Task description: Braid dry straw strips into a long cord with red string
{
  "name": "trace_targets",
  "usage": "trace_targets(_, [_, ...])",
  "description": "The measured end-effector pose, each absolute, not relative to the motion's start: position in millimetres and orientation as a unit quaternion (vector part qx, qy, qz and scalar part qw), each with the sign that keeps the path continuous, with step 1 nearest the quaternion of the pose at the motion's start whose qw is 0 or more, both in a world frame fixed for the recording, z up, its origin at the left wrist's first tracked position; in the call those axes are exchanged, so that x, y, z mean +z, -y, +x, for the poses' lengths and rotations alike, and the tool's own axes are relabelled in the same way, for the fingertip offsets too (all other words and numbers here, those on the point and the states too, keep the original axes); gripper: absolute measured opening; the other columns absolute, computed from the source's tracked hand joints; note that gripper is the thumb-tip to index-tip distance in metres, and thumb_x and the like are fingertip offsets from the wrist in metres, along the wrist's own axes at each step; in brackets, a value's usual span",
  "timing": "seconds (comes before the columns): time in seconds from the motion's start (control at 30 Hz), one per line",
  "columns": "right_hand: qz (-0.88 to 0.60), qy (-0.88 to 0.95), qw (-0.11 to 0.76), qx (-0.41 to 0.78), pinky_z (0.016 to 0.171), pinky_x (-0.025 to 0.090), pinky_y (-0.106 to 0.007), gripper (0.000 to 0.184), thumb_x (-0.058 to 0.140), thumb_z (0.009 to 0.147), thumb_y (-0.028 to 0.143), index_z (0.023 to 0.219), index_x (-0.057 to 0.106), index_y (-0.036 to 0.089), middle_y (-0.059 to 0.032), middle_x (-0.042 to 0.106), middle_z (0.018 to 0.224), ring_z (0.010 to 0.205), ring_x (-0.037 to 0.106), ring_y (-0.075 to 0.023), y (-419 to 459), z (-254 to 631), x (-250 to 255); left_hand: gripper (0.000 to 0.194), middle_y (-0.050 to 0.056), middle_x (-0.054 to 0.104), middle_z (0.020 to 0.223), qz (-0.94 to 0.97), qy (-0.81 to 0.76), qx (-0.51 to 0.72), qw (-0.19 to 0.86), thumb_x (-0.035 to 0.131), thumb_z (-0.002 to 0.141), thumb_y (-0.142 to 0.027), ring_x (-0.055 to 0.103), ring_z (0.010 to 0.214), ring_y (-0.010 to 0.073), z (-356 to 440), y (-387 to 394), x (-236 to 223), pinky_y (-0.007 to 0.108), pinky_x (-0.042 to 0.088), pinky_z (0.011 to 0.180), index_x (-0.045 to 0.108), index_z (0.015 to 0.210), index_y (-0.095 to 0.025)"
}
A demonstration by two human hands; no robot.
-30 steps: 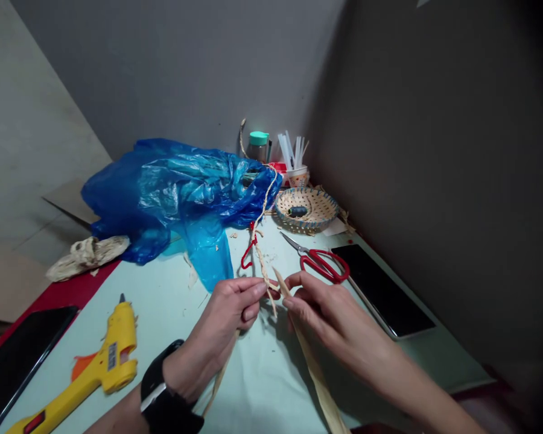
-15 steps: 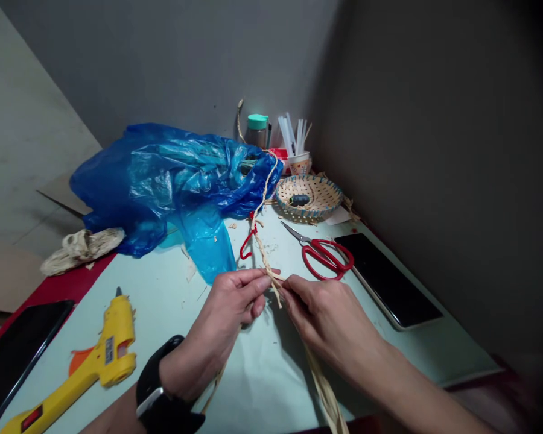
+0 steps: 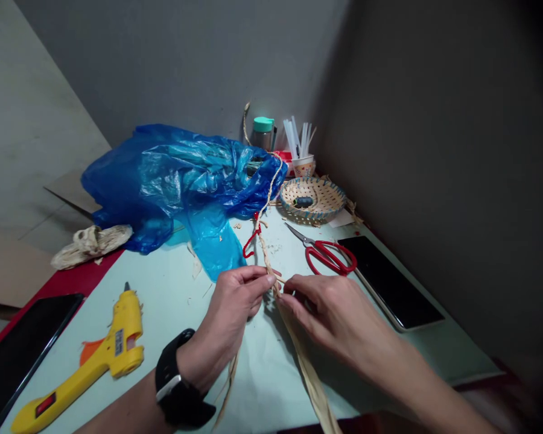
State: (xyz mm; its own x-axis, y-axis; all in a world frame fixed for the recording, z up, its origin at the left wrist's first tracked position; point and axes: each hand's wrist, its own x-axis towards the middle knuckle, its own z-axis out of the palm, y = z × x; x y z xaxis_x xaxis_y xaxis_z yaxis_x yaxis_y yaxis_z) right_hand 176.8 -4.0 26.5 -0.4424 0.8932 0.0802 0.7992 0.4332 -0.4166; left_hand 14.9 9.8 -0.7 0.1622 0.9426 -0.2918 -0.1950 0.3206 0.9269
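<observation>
The strip (image 3: 311, 377), its tip apart from the braid (image 3: 263, 246) a second earlier, now meets the braid's lower end at center frame. A basket (image 3: 328, 211) right of upper center holds a dark spool (image 3: 303, 202). Behind it, a cup (image 3: 304, 167) bears upright translucent sticks (image 3: 293, 137), beside a teal-lidded jar (image 3: 262, 140) whose contents cannot be made out. At upper left, a blue bag (image 3: 163, 175) encloses a bundle, partly visible at its opening. The left hand (image 3: 233, 298), nearly closed, pinches the braid between thumb and fingers. The right hand (image 3: 339, 307), fingers curled and slightly parted, touches the strip's upper end with its thumb. Red-handled scissors (image 3: 330, 256) lie right of center; a yellow glue gun (image 3: 117, 346) lies at lower left.
</observation>
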Motion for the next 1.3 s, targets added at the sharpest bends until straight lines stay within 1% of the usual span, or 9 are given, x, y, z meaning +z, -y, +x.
trace_targets(0.17, [-0.517,0.811,0.229,0.148,0.067,0.038,-0.027,0.024,0.050,0.089,0.035,0.101,0.059,0.016,-0.0078,0.064,0.090,0.080,0.057,-0.0190,-2,186,24,0.020,-0.003,0.045,0.058,0.398,-0.481,0.432,0.651,0.067,0.072,-0.030,0.021,0.045,0.0027,13,-9,1,0.022,0.011,0.043,0.067,0.077,-0.011])
trace_targets(0.3, [-0.493,0.818,0.187,0.229,0.058,0.033,-0.025,0.026,0.036,0.095,0.025,0.089,0.059,0.018,-0.0016,0.061,0.072,0.062,0.052,-0.0140,-2,182,17,0.016,-0.005,0.044,0.052,0.435,-0.509,0.425,0.609,0.065,0.073,-0.029,0.023,0.045,0.0042,13,-8,1,0.022,0.014,0.043,0.067,0.072,-0.013])
trace_targets(0.5, [-0.533,0.793,0.208,0.210,0.052,0.026,-0.024,0.026,0.039,0.091,0.021,0.075,0.059,0.017,0.0004,0.056,0.061,0.052,0.044,-0.0119,7,179,20,0.019,-0.002,0.054,0.051,0.541,-0.545,0.419,0.484,0.062,0.073,-0.031,0.037,0.046,0.0082,16,-9,-9,0.023,0.025,0.047,0.067,0.065,-0.014])
trace_targets(0.6, [-0.541,0.785,0.225,0.199,0.049,0.025,-0.024,0.028,0.038,0.091,0.021,0.071,0.058,0.017,0.0006,0.054,0.056,0.048,0.042,-0.0115,12,177,21,0.023,0.001,0.058,0.049,0.567,-0.544,0.405,0.468,0.058,0.076,-0.032,0.045,0.045,0.0107,18,-10,-11,0.024,0.031,0.048,0.067,0.064,-0.015])
trace_targets(0.73, [-0.545,0.784,0.237,0.179,0.049,0.026,-0.024,0.028,0.037,0.091,0.022,0.072,0.058,0.017,-0.0005,0.056,0.057,0.048,0.046,-0.0122,20,168,21,0.022,0.006,0.066,0.059,0.567,-0.525,0.430,0.467,0.059,0.075,-0.028,0.054,0.055,0.0135,20,-8,-9,0.024,0.037,0.055,0.068,0.061,-0.014])
trace_targets(0.83, [-0.545,0.793,0.225,0.152,0.051,0.028,-0.024,0.024,0.037,0.091,0.022,0.079,0.057,0.017,-0.0029,0.062,0.065,0.052,0.052,-0.0136,26,156,16,0.018,0.002,0.061,0.056,0.515,-0.517,0.449,0.515,0.060,0.072,-0.024,0.048,0.051,0.0097,20,-5,-7,0.022,0.032,0.050,0.067,0.059,-0.013])
trace_targets(1.0, [-0.553,0.814,0.167,0.059,0.052,0.026,-0.027,0.018,0.040,0.087,0.012,0.092,0.057,0.015,-0.0051,0.067,0.073,0.058,0.059,-0.0169,35,138,4,0.013,-0.005,0.040,0.048,0.445,-0.492,0.429,0.613,0.059,0.071,-0.020,0.018,0.039,0.0025,14,-4,-8,0.022,0.009,0.040,0.065,0.065,-0.011])
trace_targets(1.2, [-0.543,0.825,0.142,-0.062,0.052,0.026,-0.029,0.018,0.044,0.082,0.005,0.090,0.058,0.014,-0.0070,0.066,0.074,0.066,0.062,-0.0196,37,131,-10,0.016,-0.003,0.046,0.056,0.430,-0.426,0.427,0.672,0.063,0.072,-0.024,0.019,0.038,-0.0001,11,-9,-7,0.022,0.007,0.040,0.064,0.066,-0.009])
trace_targets(1.3, [-0.531,0.835,0.130,-0.057,0.054,0.030,-0.028,0.020,0.044,0.083,0.005,0.091,0.059,0.013,-0.0095,0.067,0.080,0.070,0.063,-0.0207,37,135,-6,0.016,0.000,0.054,0.061,0.426,-0.433,0.419,0.675,0.068,0.068,-0.024,0.025,0.040,0.0003,11,-9,-6,0.021,0.011,0.040,0.066,0.073,-0.008])
